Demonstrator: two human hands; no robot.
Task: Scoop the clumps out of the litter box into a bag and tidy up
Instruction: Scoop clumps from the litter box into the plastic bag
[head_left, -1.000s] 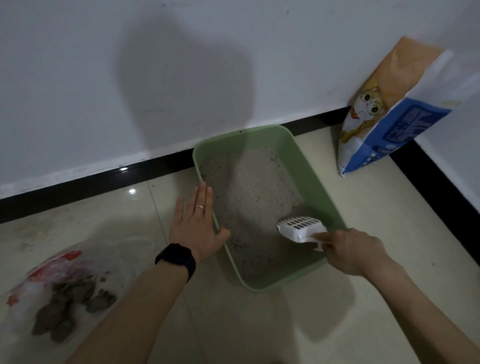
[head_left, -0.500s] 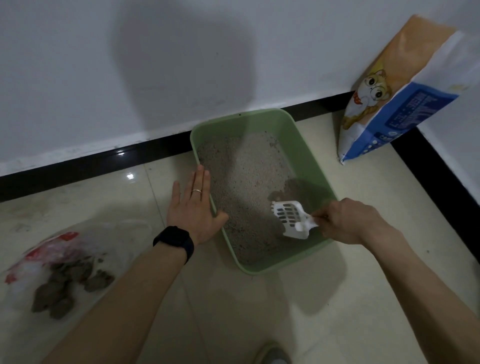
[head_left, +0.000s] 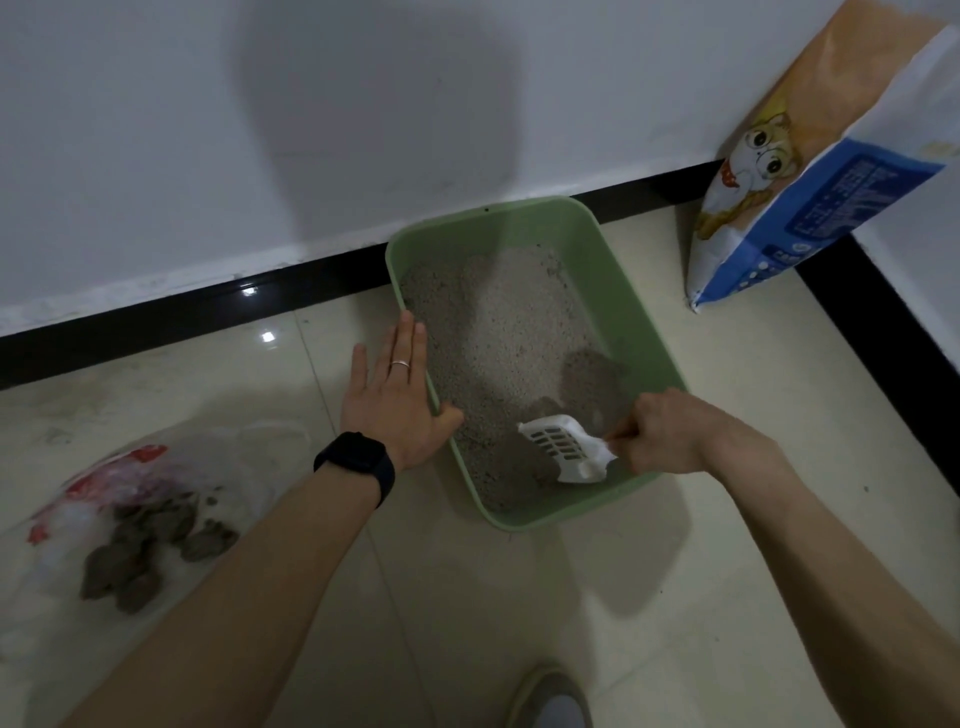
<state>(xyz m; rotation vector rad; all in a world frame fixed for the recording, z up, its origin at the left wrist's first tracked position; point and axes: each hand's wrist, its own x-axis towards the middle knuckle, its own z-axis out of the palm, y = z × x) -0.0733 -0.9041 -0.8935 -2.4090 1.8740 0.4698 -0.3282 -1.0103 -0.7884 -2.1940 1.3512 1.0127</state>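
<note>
- Inside the litter box (head_left: 631, 291), your scoop (head_left: 563, 444) has tipped slots-up and sunk toward the near end over 1 second, likely another sifting pass.
- Left of the box, the bag (head_left: 119, 467) holds several clumps (head_left: 135, 551).
- Your left hand (head_left: 395, 395) lies flat, fingers straight, on the box's left rim.
- Your right hand (head_left: 660, 431) grips the scoop handle.
- The scoop sits in the box's near-right corner, lying diagonally with its mouth toward the far-left wall.

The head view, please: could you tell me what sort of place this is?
Probably a home floor corner: a green litter box on pale tiles, a cat-printed sack leaning against the wall.
</note>
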